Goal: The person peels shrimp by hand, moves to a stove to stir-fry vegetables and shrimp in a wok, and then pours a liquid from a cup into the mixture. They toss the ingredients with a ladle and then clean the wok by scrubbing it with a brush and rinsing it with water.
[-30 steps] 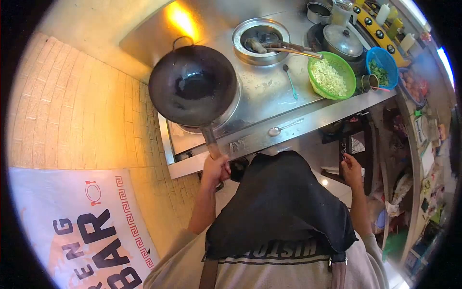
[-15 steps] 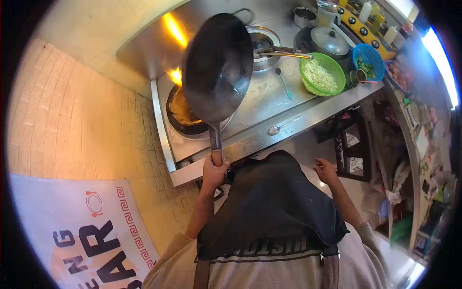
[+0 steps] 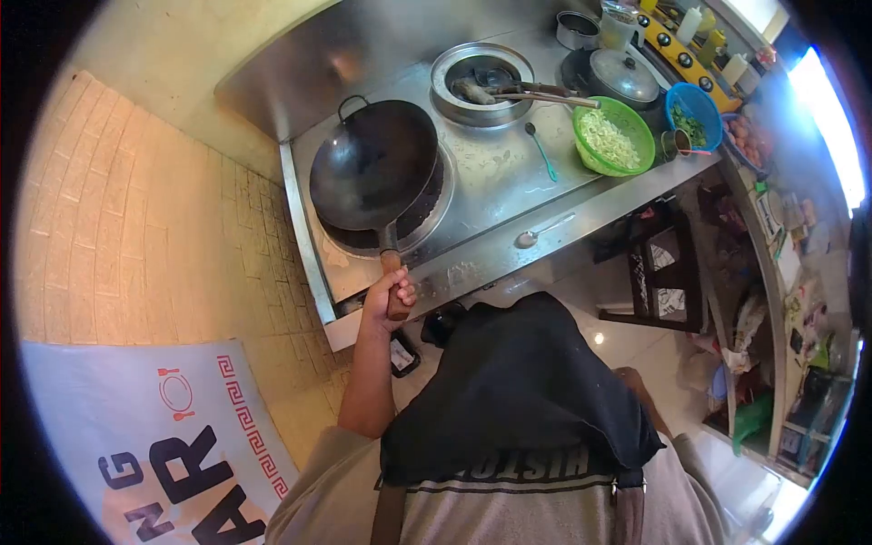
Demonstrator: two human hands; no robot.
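My left hand (image 3: 386,295) is closed around the wooden handle of a dark wok (image 3: 374,163). The wok sits over the round burner (image 3: 440,195) at the left of the steel stove, its bowl facing up and looking bare inside. A small loop handle stands at its far rim. My right hand is hidden behind the black apron (image 3: 518,381); only a bit of that forearm (image 3: 640,395) shows.
Right of the wok, a metal pot (image 3: 481,113) holds long-handled tools. A teal spoon (image 3: 542,153), a metal spoon (image 3: 543,232), a green bowl (image 3: 648,150) of chopped cabbage, a lidded pan (image 3: 624,77) and a blue bowl (image 3: 670,98) of greens stand farther right.
The wok has come down from its raised, tilted position onto the burner, with my left hand still on it. The tall flames are no longer visible. My right hand has dropped out of sight.
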